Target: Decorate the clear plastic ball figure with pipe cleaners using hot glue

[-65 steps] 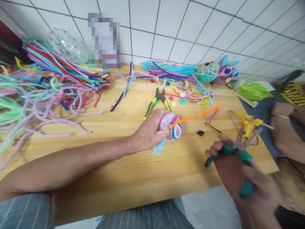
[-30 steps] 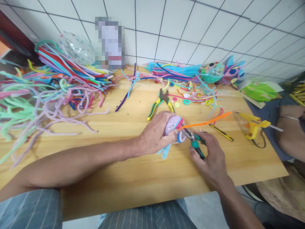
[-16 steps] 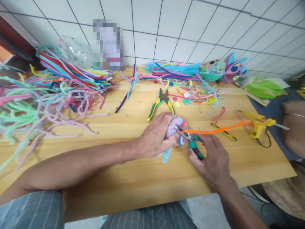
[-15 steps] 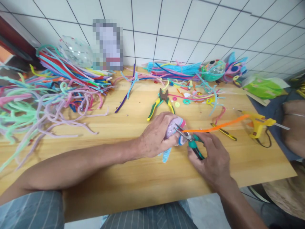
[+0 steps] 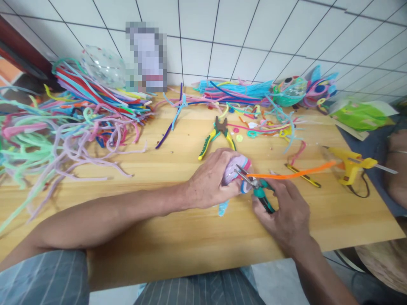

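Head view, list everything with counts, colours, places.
Craft piece: one, lilac, in left hand
Slim pliers: one, teal, in right hand
Stem: one, orange, by slim pliers
Wide pliers: one, yellow and green, centre
Knife: one, yellow and black, beyond right hand
Glue gun: one, yellow, right
Stem heap: many, mixed, left
Stem bundle: one, mixed, back
Scraps: many, mixed, back
Ball: one, clear, back left
Ornaments: two, multicoloured, back right
Packet: one, green, right
Blurred item: one, mauve, back left
Wall: one, white, behind
Table: one, wooden, beneath
Other person's arm: one, far right
Sleeve: one, grey, lower left
Left hand: one, centre
Right hand: one, right
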A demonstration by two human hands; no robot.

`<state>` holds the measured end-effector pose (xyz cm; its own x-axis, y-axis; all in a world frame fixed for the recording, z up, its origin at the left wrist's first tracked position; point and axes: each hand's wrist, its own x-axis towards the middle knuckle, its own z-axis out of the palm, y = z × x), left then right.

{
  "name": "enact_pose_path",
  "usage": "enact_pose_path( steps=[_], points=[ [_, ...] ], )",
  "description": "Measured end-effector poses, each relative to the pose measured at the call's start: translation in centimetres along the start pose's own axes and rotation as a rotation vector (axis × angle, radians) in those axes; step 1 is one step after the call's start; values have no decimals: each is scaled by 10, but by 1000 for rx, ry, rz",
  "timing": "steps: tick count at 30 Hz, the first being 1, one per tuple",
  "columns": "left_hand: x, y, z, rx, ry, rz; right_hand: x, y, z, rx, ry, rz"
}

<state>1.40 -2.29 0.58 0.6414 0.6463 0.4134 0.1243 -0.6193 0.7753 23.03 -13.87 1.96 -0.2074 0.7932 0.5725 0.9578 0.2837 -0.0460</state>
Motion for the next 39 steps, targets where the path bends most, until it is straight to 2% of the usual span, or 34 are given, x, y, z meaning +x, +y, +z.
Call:
enact_pose_path(
  steps=[10, 22, 28, 39],
  points=[
    [-2, 3, -3, 34, -51, 58, 2, 1, -6, -40, 0, -51],
    [0, 7, -5, 17, -93, 19, 2, -8, -10, -6, -64, 38],
    [-1, 7, -5, 20, -99, 6, 2, -8, -7, -45, -53, 0],
    [-1, 6, -4, 29, -88, -19, 9, -2, -8, 46, -64, -58]
  ],
)
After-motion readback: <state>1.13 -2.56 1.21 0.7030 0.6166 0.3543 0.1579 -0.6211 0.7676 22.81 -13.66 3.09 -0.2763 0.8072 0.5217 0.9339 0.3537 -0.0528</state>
